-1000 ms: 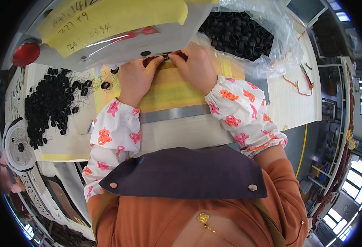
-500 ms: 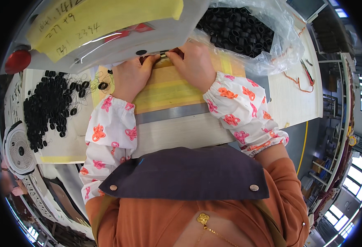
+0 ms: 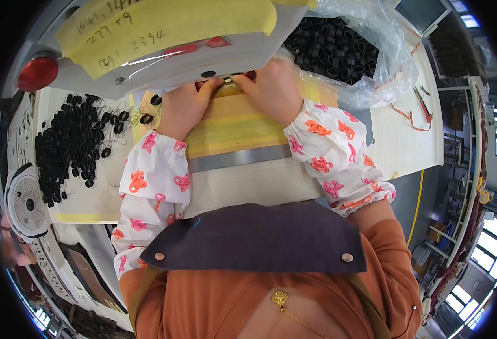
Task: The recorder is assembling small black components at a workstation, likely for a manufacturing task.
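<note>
On the table, a heap of rings lies left of the left hand, a plastic bag of rings right of the machine, and a hand tool right of that bag.

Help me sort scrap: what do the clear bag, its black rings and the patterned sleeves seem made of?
Bag: probably glossy plastic film; see-through, crinkled, with bright highlights. Rings: perhaps rubber or plastic; smooth, black, faintly shiny. Sleeves: likely matte printed cloth; soft folds, gathered cuffs.

A small dark piece, its shape mostly hidden, lies between the fingertips of both hands.
</note>
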`<state>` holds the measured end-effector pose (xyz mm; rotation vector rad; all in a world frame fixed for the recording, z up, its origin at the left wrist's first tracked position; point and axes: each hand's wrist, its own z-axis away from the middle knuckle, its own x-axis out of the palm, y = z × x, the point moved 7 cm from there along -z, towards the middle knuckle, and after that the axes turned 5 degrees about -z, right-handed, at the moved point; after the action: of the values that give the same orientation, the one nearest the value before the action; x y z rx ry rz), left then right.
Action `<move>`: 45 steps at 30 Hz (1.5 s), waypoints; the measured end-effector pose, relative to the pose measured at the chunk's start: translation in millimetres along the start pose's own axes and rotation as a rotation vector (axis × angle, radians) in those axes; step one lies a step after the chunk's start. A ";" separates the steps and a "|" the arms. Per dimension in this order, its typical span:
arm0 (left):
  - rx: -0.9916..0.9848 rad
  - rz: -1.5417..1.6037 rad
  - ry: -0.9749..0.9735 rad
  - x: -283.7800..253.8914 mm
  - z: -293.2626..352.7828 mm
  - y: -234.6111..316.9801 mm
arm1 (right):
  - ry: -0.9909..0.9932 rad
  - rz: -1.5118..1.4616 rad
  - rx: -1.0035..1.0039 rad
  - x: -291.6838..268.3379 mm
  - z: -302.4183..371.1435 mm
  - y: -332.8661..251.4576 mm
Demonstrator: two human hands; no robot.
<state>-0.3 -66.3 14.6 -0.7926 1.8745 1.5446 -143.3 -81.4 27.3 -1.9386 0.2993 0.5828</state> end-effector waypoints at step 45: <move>0.389 0.034 -0.008 -3.9 33.5 45.8 | -0.451 -0.305 0.076 1.0 73.1 -43.7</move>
<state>-30.1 -26.0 41.4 -0.5778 2.1007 1.1431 -141.8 3.3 36.2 -1.6799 -0.2517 0.7693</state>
